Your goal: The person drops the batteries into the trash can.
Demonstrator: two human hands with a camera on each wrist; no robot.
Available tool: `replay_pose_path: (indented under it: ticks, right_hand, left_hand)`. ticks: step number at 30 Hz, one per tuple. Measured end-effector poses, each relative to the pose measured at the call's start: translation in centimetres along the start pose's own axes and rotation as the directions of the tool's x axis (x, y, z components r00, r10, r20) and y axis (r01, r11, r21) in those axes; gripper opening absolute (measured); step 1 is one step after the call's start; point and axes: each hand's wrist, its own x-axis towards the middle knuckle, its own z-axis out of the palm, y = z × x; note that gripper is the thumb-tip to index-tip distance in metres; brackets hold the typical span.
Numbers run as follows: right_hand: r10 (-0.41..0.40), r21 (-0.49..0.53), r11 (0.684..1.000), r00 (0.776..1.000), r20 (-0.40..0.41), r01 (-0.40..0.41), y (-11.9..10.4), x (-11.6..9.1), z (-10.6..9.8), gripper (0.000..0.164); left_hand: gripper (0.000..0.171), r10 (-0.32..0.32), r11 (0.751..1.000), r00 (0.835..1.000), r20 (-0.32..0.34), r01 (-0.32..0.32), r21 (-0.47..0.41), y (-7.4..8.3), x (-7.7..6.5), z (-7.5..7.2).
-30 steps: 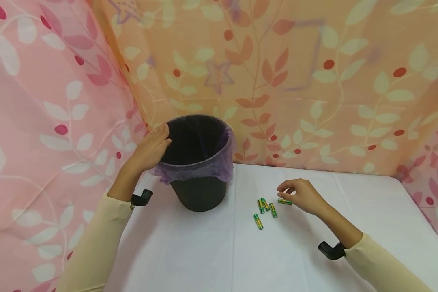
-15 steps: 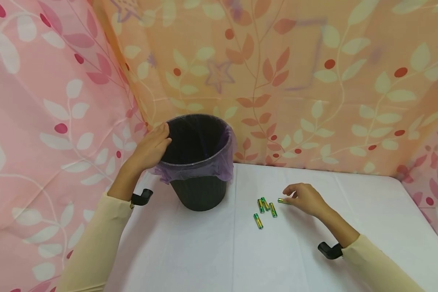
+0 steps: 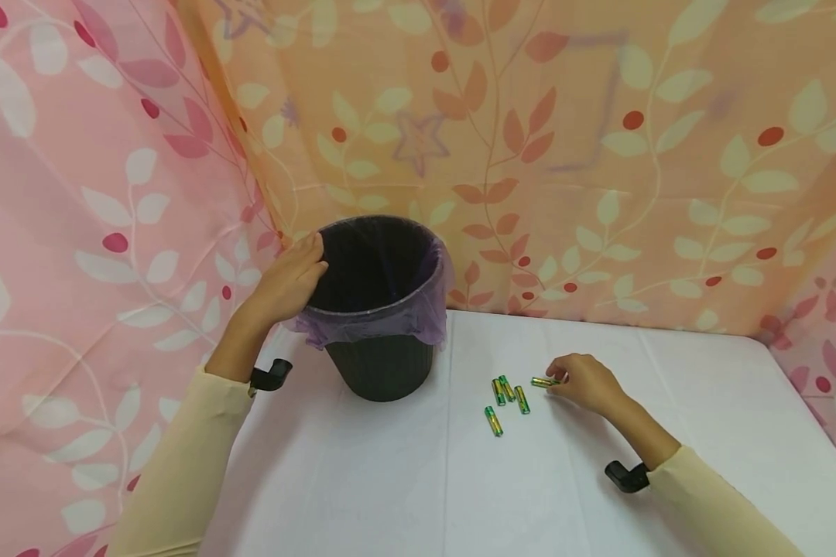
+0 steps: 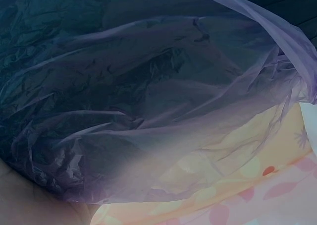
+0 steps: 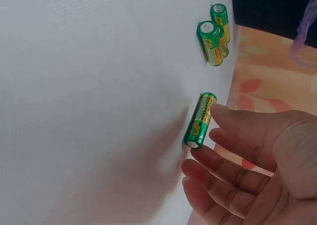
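Note:
In the head view, my left hand (image 3: pixel 284 285) rests with fairly straight fingers against the left rim of a dark bin (image 3: pixel 382 371). A purple plastic bag (image 3: pixel 428 305) lines the bin and folds over its rim. My right hand (image 3: pixel 585 382) is low over the table at a green and gold battery (image 5: pixel 200 120). In the right wrist view that battery lies on the cloth, its whole length showing. The thumb touches its side, and the loosely bent fingers are beside its lower end. The left wrist view is filled by the translucent bag (image 4: pixel 148 86), with a bit of hand at the lower left.
Several more batteries (image 3: pixel 506 389) lie left of my right hand, a few close together. One battery (image 3: pixel 493 422) sits apart, nearer me. A white cloth (image 3: pixel 362 480) covers the table. Patterned curtains (image 3: pixel 599 193) stand behind and to the left of it.
My right hand has come lower and slightly right, its thumb and fingers down at the nearest battery. My left hand stays on the bin's rim.

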Motion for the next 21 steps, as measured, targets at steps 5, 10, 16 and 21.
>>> replay_pose_path:
  ticks: [5,10,16,21]
  right_hand:
    - [0.033,0.01,0.999,0.999,0.032,-0.034,0.33,0.16,0.0,0.018]
    - [0.054,0.016,0.998,0.997,0.048,-0.055,0.55,0.4,0.04,0.018]
    - [0.053,0.031,0.998,0.997,0.058,-0.055,0.6,0.53,0.29,0.016]
    - [0.022,0.019,1.0,0.999,0.037,-0.023,0.8,0.59,0.6,0.016]
  left_hand:
    - [0.059,0.0,1.0,1.0,-0.002,0.0,-0.002,0.0,-0.07,-0.03]
    - [0.059,-0.001,1.0,1.0,-0.003,0.001,-0.017,-0.14,-0.15,0.07]
    - [0.059,0.006,1.0,1.0,-0.005,-0.006,-0.024,-0.2,-0.06,0.1]
    - [0.059,0.006,1.0,1.0,-0.003,-0.006,-0.023,-0.19,0.05,0.04]
